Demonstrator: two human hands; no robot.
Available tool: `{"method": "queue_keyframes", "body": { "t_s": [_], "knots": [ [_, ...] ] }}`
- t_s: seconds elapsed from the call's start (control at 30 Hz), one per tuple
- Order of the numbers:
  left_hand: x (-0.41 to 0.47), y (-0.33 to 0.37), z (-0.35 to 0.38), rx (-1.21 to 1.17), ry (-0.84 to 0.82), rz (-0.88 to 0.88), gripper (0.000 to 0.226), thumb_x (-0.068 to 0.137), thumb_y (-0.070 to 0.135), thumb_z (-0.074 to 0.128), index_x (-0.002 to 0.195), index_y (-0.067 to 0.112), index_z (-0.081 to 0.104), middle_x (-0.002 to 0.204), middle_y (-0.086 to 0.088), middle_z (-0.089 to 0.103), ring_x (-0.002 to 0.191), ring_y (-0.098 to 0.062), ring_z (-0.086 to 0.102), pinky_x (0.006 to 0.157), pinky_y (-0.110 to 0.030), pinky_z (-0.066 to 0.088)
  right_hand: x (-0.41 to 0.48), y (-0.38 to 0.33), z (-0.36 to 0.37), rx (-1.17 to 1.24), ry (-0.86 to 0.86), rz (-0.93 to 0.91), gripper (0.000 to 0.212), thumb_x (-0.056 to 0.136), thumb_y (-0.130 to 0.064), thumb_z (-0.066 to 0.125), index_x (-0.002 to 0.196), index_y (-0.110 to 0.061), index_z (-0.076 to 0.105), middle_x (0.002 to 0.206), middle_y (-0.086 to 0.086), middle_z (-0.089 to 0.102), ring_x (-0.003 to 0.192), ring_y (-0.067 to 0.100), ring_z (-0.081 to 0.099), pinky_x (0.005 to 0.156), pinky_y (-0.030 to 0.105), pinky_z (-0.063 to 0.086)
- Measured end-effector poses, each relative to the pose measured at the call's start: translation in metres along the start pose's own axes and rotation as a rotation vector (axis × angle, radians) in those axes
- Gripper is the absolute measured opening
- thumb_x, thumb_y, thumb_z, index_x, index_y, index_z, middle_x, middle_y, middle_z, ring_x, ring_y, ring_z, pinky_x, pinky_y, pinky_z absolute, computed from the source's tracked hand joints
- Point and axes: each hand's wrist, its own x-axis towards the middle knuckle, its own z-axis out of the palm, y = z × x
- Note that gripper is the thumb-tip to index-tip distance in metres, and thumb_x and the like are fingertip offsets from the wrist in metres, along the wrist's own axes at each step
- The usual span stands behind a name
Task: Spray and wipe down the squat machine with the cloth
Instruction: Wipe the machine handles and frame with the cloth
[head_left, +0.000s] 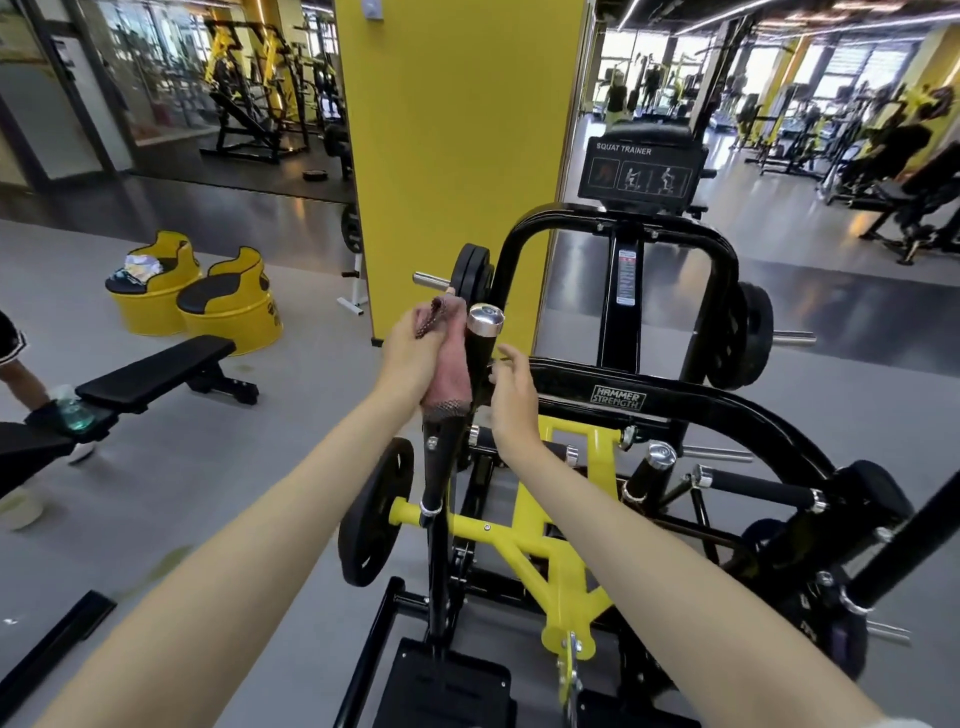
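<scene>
The gym is lit brightly and evenly by light strips (727, 21) on the ceiling and by daylight from windows (857, 62) at the far right. That daylight is mirrored as a soft sheen on the floor (841, 260), and only faint shadows are cast. A sharp highlight is caught on the chrome cap (485, 315). The squat machine (618, 400) is rendered clearly, while the far background is smeared. Straight lines are bent near the edges, and the forearms (260, 597) are stretched.

Pinkish cloth (450, 366) against black upright handle (478, 345) of yellow-black squat machine (675, 400)
</scene>
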Motion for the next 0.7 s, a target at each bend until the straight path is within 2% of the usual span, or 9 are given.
{"method": "queue_keyframes", "body": {
  "t_s": [0.07,0.13,0.2,0.3,0.37,0.43,0.6,0.7],
  "knots": [
    [0.0,0.009,0.013,0.037,0.001,0.069,0.019,0.099,0.013,0.046,0.107,0.021,0.061,0.098,0.001,0.066,0.092,-0.015,0.063,0.081,-0.032,0.052,-0.004,-0.003,0.006,-0.002,0.019,-0.006,0.03,0.093,-0.044,0.036,0.119,-0.036,0.049,0.119,0.001,0.057,0.11,0.016,0.053,0.093,0.044,0.048],
    [-0.005,0.002,0.018,0.118,0.031,0.093,0.027,0.098,0.007,0.041,0.1,0.028,0.058,0.087,0.009,0.062,0.084,-0.013,0.059,0.073,-0.03,0.048,-0.004,-0.002,0.01,0.01,0.044,-0.002,0.036,0.086,-0.052,0.035,0.115,-0.039,0.049,0.117,0.001,0.059,0.111,0.019,0.055,0.095,0.049,0.048],
    [-0.009,-0.015,0.017,0.183,0.045,0.096,0.033,0.096,0.004,0.039,0.104,0.03,0.057,0.088,0.012,0.06,0.089,-0.013,0.057,0.075,-0.029,0.046,-0.006,-0.004,0.01,0.016,0.058,-0.015,0.037,0.089,-0.048,0.036,0.119,-0.032,0.051,0.117,0.002,0.059,0.112,0.019,0.055,0.096,0.045,0.048],
    [-0.007,-0.04,0.01,0.271,0.008,0.094,0.042,0.091,0.003,0.039,0.119,0.028,0.059,0.105,0.007,0.064,0.1,-0.014,0.059,0.083,-0.034,0.05,-0.009,-0.002,0.01,-0.02,0.05,-0.08,0.028,0.099,-0.034,0.039,0.122,-0.024,0.051,0.117,0.001,0.058,0.111,0.016,0.053,0.093,0.033,0.046],
    [-0.006,-0.058,0.005,0.342,-0.025,0.086,0.046,0.09,0.003,0.039,0.125,0.026,0.058,0.113,0.003,0.065,0.102,-0.017,0.058,0.083,-0.034,0.049,-0.01,0.003,0.014,-0.098,0.053,-0.129,0.028,0.096,-0.038,0.044,0.119,-0.024,0.052,0.114,-0.002,0.06,0.108,0.015,0.056,0.093,0.038,0.048],
    [-0.008,-0.076,0.0,0.395,-0.052,0.035,0.044,0.091,0.004,0.038,0.125,0.025,0.058,0.113,0.0,0.065,0.1,-0.021,0.058,0.079,-0.033,0.047,-0.011,0.009,0.02,-0.185,0.056,-0.148,0.034,0.093,-0.038,0.052,0.123,-0.022,0.05,0.112,-0.002,0.063,0.105,0.014,0.059,0.093,0.042,0.049],
    [-0.01,-0.126,-0.01,0.43,-0.119,-0.078,0.039,0.091,0.008,0.038,0.121,0.024,0.057,0.107,-0.008,0.067,0.096,-0.029,0.061,0.085,-0.047,0.051,-0.015,0.015,0.03,-0.227,0.144,-0.173,0.037,0.095,-0.028,0.055,0.129,-0.018,0.046,0.113,-0.003,0.064,0.103,0.012,0.06,0.09,0.037,0.051],
    [-0.013,-0.146,-0.012,0.478,-0.129,-0.125,0.041,0.091,0.007,0.037,0.126,0.022,0.055,0.11,-0.01,0.066,0.099,-0.033,0.06,0.085,-0.047,0.05,-0.016,0.02,0.036,-0.268,0.196,-0.22,0.036,0.097,-0.027,0.053,0.13,-0.016,0.046,0.113,-0.001,0.064,0.102,0.013,0.059,0.087,0.038,0.052]
  ]
}}
